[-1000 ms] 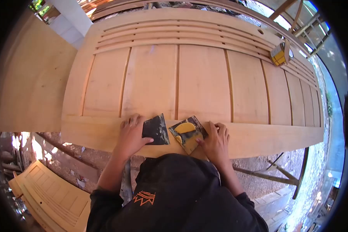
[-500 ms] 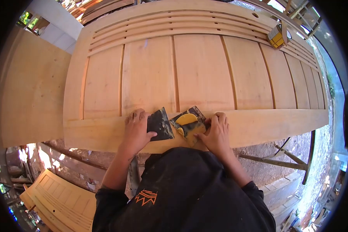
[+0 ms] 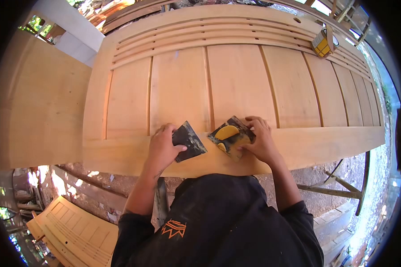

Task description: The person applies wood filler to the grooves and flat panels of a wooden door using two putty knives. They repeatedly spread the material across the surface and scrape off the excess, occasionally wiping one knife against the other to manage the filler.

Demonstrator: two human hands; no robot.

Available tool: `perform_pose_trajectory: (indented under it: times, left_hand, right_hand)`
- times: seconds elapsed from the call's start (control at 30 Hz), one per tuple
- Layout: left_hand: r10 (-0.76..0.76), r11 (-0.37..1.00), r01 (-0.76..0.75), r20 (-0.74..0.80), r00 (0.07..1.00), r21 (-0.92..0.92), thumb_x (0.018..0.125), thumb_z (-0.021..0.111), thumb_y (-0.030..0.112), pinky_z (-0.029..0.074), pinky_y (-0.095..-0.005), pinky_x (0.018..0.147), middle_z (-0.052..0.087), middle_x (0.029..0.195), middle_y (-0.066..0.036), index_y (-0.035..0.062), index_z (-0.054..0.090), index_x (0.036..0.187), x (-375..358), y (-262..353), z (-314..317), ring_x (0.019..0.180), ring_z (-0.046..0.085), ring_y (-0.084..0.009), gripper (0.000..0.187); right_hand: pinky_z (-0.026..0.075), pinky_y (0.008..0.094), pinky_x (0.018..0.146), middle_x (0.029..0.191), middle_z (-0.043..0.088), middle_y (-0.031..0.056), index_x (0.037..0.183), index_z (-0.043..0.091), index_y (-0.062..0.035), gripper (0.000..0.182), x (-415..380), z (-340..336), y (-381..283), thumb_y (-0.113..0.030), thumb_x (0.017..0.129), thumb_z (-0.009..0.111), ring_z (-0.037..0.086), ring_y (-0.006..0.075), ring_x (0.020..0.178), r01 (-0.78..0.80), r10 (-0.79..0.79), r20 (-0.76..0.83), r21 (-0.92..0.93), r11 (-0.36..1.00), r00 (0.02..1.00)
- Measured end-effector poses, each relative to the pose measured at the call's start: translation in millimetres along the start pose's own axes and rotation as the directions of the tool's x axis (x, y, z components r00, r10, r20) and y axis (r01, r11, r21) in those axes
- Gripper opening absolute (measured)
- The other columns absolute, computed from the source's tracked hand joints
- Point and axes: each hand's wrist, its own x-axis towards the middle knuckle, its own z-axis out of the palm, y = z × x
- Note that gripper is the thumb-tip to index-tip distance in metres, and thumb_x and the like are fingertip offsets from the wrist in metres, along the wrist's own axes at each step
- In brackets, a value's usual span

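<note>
My left hand [image 3: 163,144] grips a dark, flat spreader [image 3: 189,141] with worn, smeared edges, the thumb on its face. In my right hand [image 3: 262,140] is a second dark spreader [image 3: 241,141], which carries a thick yellow lump of paste [image 3: 227,132] and a smaller smear beside it. The two spreaders are apart, both over the near rail of a large pale wooden door [image 3: 240,84] with long panels and slats. The door lies flat in front of me.
A yellow can [image 3: 321,43] stands on the slats at the back right. Left of the door is a plain wooden board [image 3: 44,102]. Another panelled door [image 3: 78,229] lies lower at the bottom left. Metal support legs [image 3: 365,182] show below the right end.
The two spreaders have moved apart, leaving a gap between them. My right hand has shifted right, and the left spreader is turned at a different angle. The whole view has shifted slightly.
</note>
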Motion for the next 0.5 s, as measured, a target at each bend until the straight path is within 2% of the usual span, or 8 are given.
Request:
perform_pose_trajectory:
  times: [0.1, 0.13, 0.2, 0.23, 0.3, 0.33, 0.43, 0.5]
  left_hand:
    - [-0.078, 0.979, 0.076, -0.003, 0.997, -0.19, 0.068, 0.072, 0.012, 0.048, -0.0383, 0.069, 0.058, 0.081, -0.013, 0.0052, 0.058, 0.101, -7.5, 3.7, -26.1, 0.078, 0.06, -0.0299, 0.036]
    - [-0.098, 0.963, 0.096, 0.004, 0.995, -0.25, 0.071, 0.07, 0.01, 0.048, -0.0375, 0.065, 0.058, 0.076, -0.013, 0.0048, 0.059, 0.099, -13.4, 10.1, -37.5, 0.073, 0.06, -0.0301, 0.03]
    - [0.081, 0.997, -0.078, -0.114, 0.99, 0.03, 0.072, 0.067, 0.004, 0.047, -0.0365, 0.063, 0.059, 0.078, -0.013, 0.0029, 0.061, 0.095, -26.7, 30.5, -57.1, 0.073, 0.061, -0.0278, 0.024]
    - [0.177, 0.973, -0.15, -0.15, 0.973, 0.178, 0.073, 0.065, 0.001, 0.047, -0.036, 0.062, 0.06, 0.079, -0.013, 0.0019, 0.062, 0.093, -34.0, 40.9, -65.1, 0.073, 0.061, -0.0266, 0.021]
    - [0.277, 0.867, -0.236, -0.03, 0.96, 0.44, 0.075, 0.058, 0.005, 0.047, -0.0377, 0.068, 0.06, 0.083, -0.012, 0.0052, 0.063, 0.096, -40.7, 53.5, -65.2, 0.08, 0.06, -0.026, 0.022]
    - [0.333, 0.789, -0.3, 0.038, 0.942, 0.536, 0.077, 0.056, 0.008, 0.046, -0.0377, 0.07, 0.06, 0.084, -0.011, 0.0061, 0.063, 0.098, -41.4, 53.1, -59.4, 0.083, 0.06, -0.0253, 0.022]
    - [0.373, 0.675, -0.475, 0.294, 0.88, 0.564, 0.079, 0.052, 0.012, 0.045, -0.0382, 0.075, 0.06, 0.09, -0.012, 0.0049, 0.061, 0.101, -43.0, 49.6, -29.6, 0.09, 0.059, -0.0262, 0.025]
    - [0.387, 0.655, -0.56, 0.411, 0.825, 0.507, 0.079, 0.051, 0.012, 0.045, -0.0387, 0.077, 0.059, 0.095, -0.013, 0.0033, 0.06, 0.102, -43.7, 47.7, -18.3, 0.094, 0.057, -0.0274, 0.027]
  right_hand:
    - [0.041, 0.0403, 0.088, 0.102, 0.058, 0.0157, 0.101, 0.048, -0.002, 0.053, -6.5, -15.0, -5.9, -0.009, 0.059, 0.079, 0.055, 0.0308, 0.098, -0.144, 0.146, 0.015, 0.293, 0.945, 0.989]
    - [0.044, 0.0386, 0.083, 0.098, 0.059, 0.0154, 0.102, 0.047, -0.0017, 0.049, -10.4, -22.6, -6.5, -0.006, 0.062, 0.077, 0.056, 0.0293, 0.094, -0.18, 0.184, 0.011, 0.264, 0.948, 0.983]
    - [0.048, 0.0351, 0.074, 0.09, 0.061, 0.0147, 0.103, 0.044, -0.0009, 0.044, -18.9, -36.1, -3.0, -0.002, 0.069, 0.072, 0.059, 0.0263, 0.085, -0.253, 0.259, 0.002, 0.207, 0.945, 0.966]
    - [0.049, 0.0333, 0.072, 0.09, 0.06, 0.0144, 0.103, 0.043, -0.0008, 0.042, -22.3, -38.5, 1.8, -0.001, 0.072, 0.07, 0.06, 0.0242, 0.084, -0.305, 0.305, 0.051, 0.319, 0.898, 0.951]
    - [0.049, 0.0297, 0.069, 0.09, 0.06, 0.0136, 0.104, 0.041, -0.0004, 0.037, -30.1, -44.6, 14.1, 0.0, 0.076, 0.066, 0.06, 0.0199, 0.082, -0.408, 0.378, 0.168, 0.513, 0.755, 0.911]
    - [0.051, 0.0277, 0.07, 0.093, 0.06, 0.013, 0.112, 0.04, 0.0003, 0.038, -34.0, -42.6, 26.5, 0.0, 0.081, 0.062, 0.06, 0.0169, 0.083, -0.365, 0.332, 0.167, 0.58, 0.728, 0.929]
    - [0.053, 0.031, 0.076, 0.099, 0.06, 0.0139, 0.12, 0.038, 0.0023, 0.043, -37.8, -38.6, 21.4, 0.002, 0.081, 0.057, 0.062, 0.021, 0.086, -0.311, 0.398, 0.179, 0.904, 0.295, 0.9]
    - [0.053, 0.0336, 0.08, 0.105, 0.059, 0.015, 0.123, 0.037, 0.0042, 0.047, -39.9, -37.3, 22.8, 0.004, 0.079, 0.055, 0.061, 0.0235, 0.093, -0.254, 0.348, 0.201, 0.961, 0.113, 0.916]
